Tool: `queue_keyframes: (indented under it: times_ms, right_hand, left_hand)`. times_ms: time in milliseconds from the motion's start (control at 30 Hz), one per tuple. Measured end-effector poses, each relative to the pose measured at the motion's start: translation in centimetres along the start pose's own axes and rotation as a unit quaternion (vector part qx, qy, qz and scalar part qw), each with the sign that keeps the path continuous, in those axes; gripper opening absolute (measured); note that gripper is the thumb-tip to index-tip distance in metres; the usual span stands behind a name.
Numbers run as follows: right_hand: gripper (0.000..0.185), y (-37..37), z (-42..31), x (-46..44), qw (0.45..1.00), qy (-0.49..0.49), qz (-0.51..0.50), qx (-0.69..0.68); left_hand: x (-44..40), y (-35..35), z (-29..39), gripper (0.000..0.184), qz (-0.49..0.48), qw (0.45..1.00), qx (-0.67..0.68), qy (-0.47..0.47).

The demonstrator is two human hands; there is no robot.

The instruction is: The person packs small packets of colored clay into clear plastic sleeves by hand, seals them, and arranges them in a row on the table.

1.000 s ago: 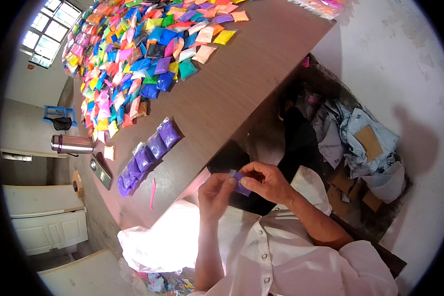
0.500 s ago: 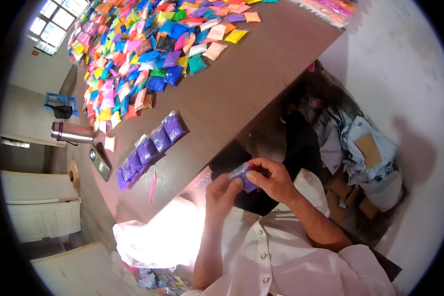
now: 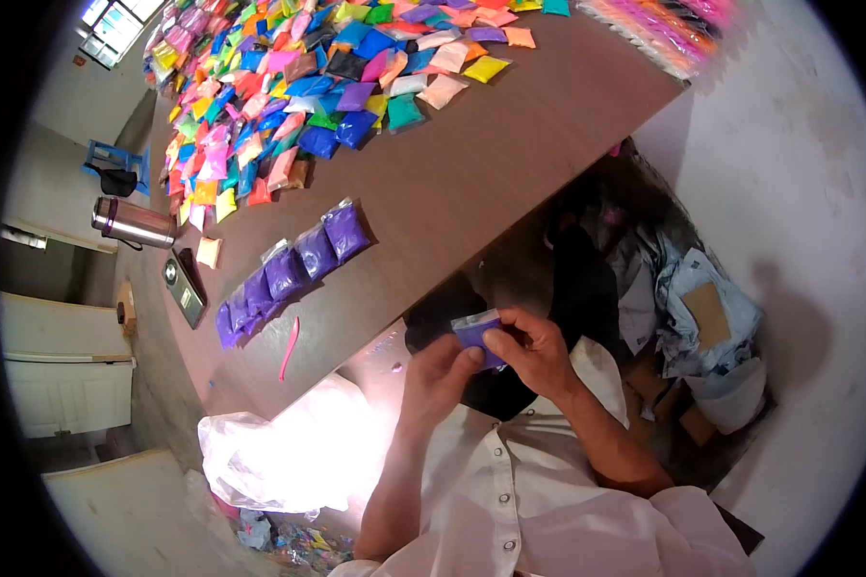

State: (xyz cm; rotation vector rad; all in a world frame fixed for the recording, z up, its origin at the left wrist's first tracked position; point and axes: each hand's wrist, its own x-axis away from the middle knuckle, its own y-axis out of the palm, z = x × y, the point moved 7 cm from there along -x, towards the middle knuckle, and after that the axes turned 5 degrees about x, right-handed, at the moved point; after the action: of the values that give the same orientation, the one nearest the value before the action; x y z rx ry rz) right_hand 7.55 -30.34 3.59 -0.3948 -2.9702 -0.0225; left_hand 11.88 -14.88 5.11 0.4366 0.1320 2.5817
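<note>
Between my two hands, in front of my lap, is a small clear packet of purple material [image 3: 472, 330]. My left hand [image 3: 440, 373] pinches its lower left side with the thumb on top. On the right side my right hand [image 3: 532, 354] grips it, thumb pressed on the front. The packet's clear top edge points away from me. On the table, a row of several similar purple packets [image 3: 285, 274] lies partly overlapping. A pink plastic tool [image 3: 289, 348], slim and slightly curved, rests beside that row.
A large heap of colourful packets [image 3: 308, 91] covers the far side of the brown table [image 3: 510, 163]. A phone [image 3: 184, 288] and a steel flask [image 3: 134, 222] stand at the left edge. A bright plastic bag [image 3: 289, 452] is by my left arm; wrappers and cardboard [image 3: 707, 313] lie right.
The view has shifted slightly. Both hands still hold the purple packet, which now shows more of its face and clear upper edge.
</note>
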Motion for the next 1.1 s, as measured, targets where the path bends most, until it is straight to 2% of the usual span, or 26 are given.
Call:
queue_keyframes:
  times_ms: [100, 200, 367, 700, 767, 867, 967, 1100]
  right_hand:
    - [0.030, 0.6, -0.1, 0.3, 0.998, 0.009, -0.040, -0.042]
    - [0.034, 0.7, 0.7, 0.2, 0.997, 0.017, -0.048, -0.053]
    - [0.033, 0.6, 0.6, 0.2, 0.996, 0.027, -0.016, -0.086]
    - [0.028, 0.8, 0.2, 0.4, 0.997, 0.029, -0.031, -0.070]
    - [0.029, 0.8, 0.5, 0.5, 0.994, 0.065, -0.027, -0.085]
    - [0.029, 1.0, 0.1, 0.6, 0.993, 0.067, -0.030, -0.092]
    - [0.028, 1.1, 0.0, 0.7, 0.997, 0.039, -0.034, -0.054]
    - [0.027, 1.1, 0.1, 0.9, 0.996, 0.037, -0.047, -0.072]
  left_hand:
    - [0.0, -1.1, -0.6, 0.026, 0.007, 0.999, -0.031, 0.000]
    - [0.2, -1.0, -0.4, 0.026, 0.002, 1.000, -0.002, -0.022]
    - [0.4, -0.5, -1.7, 0.023, 0.001, 0.998, 0.048, -0.047]
    - [0.9, -0.8, -1.6, 0.021, -0.008, 0.997, 0.054, -0.060]
    - [0.9, -0.5, -1.2, 0.022, -0.005, 0.997, 0.057, -0.044]
    - [0.9, -0.6, -1.4, 0.024, 0.002, 0.998, 0.054, -0.039]
    - [1.1, -0.9, -1.6, 0.024, 0.004, 0.998, 0.046, -0.048]
    - [1.0, -1.1, -1.4, 0.023, -0.020, 0.999, 0.031, -0.029]
